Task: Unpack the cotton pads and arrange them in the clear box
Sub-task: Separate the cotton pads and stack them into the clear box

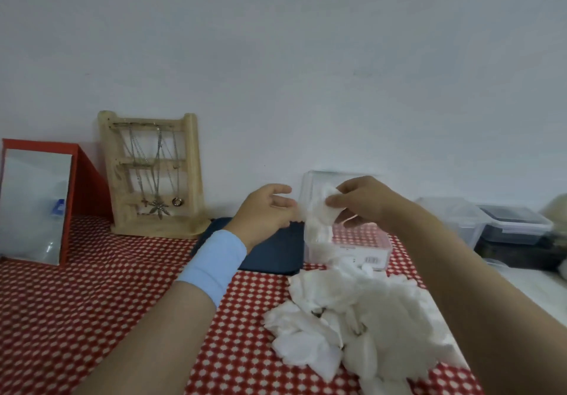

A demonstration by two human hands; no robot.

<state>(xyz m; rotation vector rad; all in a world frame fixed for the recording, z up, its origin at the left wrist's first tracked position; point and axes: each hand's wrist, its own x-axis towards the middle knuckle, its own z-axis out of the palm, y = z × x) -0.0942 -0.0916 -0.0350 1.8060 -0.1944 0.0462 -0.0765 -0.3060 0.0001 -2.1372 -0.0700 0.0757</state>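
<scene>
Cloth (92, 302) red with a white dot grid. Cotton pads (383, 311) white. Clear box (368, 235) see-through, red dots showing through. My wristband (214, 265) light blue. Pouch (276, 250) navy. Mirror frame (89, 186) red. Jewellery stand (193, 173) pale wood, necklaces (158, 179) silver. Wall (337, 57) off-white.

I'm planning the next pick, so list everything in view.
clear box: one, transparent, on the cloth, centre-right
stacked cotton pads: several, white, inside the box at its left wall
loose cotton pads: a heap, white, in front of the box
dark tray: one, navy, left of the box
jewellery stand: one, pale wood, against the wall
mirror: one, red frame, far left
tablecloth: one, red with white dots
storage tubs: at least two, clear and dark, far right
left hand: open, beside the box; blue wristband
right hand: over the box, grip pinching a cotton pad
</scene>
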